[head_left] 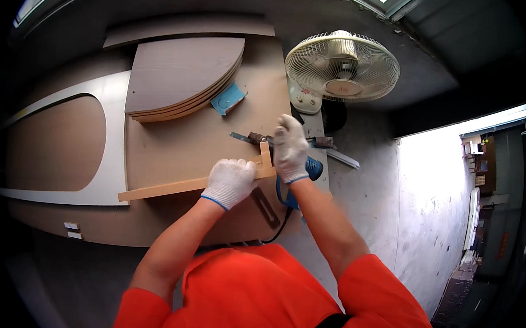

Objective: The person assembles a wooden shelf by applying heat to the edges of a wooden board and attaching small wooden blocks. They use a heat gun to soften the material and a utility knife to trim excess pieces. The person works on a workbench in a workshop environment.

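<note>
My left hand [231, 181], in a white knitted glove with a blue cuff, is closed over a long pale wooden strip [163, 190] near its right end. A short wooden crosspiece [266, 155] stands off that end, forming a corner. Beside this corner is my right hand [291, 149], gloved the same way, with its fingers curled together; what they hold, if anything, is hidden. Partly behind the right wrist lies a blue corded power tool [314, 167]. A narrow tool with a dark grip [257, 138] rests just past the crosspiece.
Curved brown panels [184, 76] are stacked at the back of the workbench [216, 133], with a blue packet [228, 99] against them. A white frame with an oval opening [114, 135] lies left. A caged fan [343, 66] stands at the back right. A slotted bar [265, 208] lies near me.
</note>
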The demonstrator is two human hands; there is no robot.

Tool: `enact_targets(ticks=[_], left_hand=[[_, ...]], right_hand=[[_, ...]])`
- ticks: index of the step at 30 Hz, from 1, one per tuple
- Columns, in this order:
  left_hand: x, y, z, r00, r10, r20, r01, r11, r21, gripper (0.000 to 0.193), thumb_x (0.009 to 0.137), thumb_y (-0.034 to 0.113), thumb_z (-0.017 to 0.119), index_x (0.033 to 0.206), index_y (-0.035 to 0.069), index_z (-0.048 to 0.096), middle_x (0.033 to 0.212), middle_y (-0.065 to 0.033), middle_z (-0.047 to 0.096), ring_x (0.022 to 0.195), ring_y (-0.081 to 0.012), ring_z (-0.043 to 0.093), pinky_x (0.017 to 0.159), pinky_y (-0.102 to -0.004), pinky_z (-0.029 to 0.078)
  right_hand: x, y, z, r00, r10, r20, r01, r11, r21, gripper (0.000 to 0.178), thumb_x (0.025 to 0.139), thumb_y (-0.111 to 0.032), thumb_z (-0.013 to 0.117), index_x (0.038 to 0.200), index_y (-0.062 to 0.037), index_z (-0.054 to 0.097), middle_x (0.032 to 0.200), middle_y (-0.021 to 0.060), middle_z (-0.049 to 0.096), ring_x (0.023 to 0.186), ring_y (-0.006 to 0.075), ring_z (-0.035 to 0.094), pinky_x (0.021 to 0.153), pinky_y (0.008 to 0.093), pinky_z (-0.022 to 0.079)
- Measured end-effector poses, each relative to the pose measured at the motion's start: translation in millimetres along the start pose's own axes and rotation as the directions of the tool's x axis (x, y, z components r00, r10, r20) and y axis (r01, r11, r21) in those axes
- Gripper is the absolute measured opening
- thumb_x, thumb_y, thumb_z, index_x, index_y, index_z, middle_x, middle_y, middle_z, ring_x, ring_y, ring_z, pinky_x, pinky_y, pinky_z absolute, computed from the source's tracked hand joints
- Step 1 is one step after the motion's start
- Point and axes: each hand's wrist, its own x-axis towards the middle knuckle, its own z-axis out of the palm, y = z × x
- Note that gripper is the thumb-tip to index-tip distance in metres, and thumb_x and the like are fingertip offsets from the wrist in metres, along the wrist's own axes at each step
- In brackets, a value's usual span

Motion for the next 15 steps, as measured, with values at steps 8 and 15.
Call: enact_targets(ticks=[8,15], left_hand=[[0,0,-1,1.0,-0.018,0.015,0.018,1.0,0.026,0.036,0.092,0.045,0.08,0.093,0.01,0.072,0.091,-0.0138,0.076,0.086,-0.0339,0.077,0.079,-0.0475,0.062],[-1,5,-2,0.999,-0.02,0.034,0.018,0.997,0.069,0.036,0.092,0.045,0.08,0.093,0.009,0.073,0.091,-0.0138,0.077,0.088,-0.0333,0.078,0.079,-0.0474,0.062]], right_hand=[[-118,53,-52,0.631,0.688,-0.358,-0.772,0.515,-0.372,0.092,0.084,-0.044,0.089,0.154,0.0011,0.049,0.151,0.028,0.059,0.139,0.0477,0.059,0.117,0.0521,0.049],[-117,63,-55,0.579,0.796,-0.178,-0.779,0.475,-0.41,0.058,0.079,-0.023,0.079,0.128,0.0025,0.063,0.13,0.0308,0.071,0.121,0.0498,0.069,0.106,0.0525,0.055]])
